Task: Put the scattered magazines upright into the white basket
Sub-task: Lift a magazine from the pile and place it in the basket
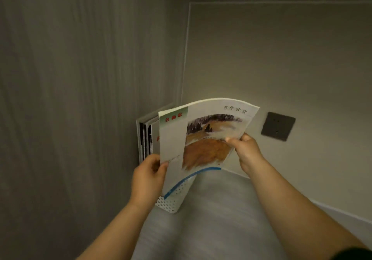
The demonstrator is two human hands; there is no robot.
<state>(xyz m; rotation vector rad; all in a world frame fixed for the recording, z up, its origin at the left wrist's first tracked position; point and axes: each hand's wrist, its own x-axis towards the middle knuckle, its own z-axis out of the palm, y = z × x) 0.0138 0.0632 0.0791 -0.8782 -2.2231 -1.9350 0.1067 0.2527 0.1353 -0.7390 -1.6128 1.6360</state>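
Magazine point(207, 135) held upright between two hands and bowed into a shallow arc. Thin and glossy, with a pale cover: brushy landscape in ochre, brown and dull purple, green patch with red characters at the top corner, blue curved stripe along the lower edge. Right hand point(248, 153) at the right edge, thumb pressed on the painted front, fingers point(247, 137) curled round the back, pinching the paper. Left hand point(148, 179) at the lower left corner, thumb on the front and fingers tucked behind, gripping it. Lower corner of the magazine down over the white basket point(173, 202), a round-cornered bin dotted with small round holes, standing on a smooth grey surface point(211, 229) in a corner; inside the rim or only in front of it, cannot tell. Behind, several other magazines point(146, 137) upright in the basket, flat spines and page edges in grey, white and black, close by the left wall point(80, 78) with its vertical streaked grain. On the plain beige right wall point(281, 58), a dark, matte, square socket plate point(278, 126), apart from the hands. Dark sleeve edge point(354, 253) at the bottom right corner.
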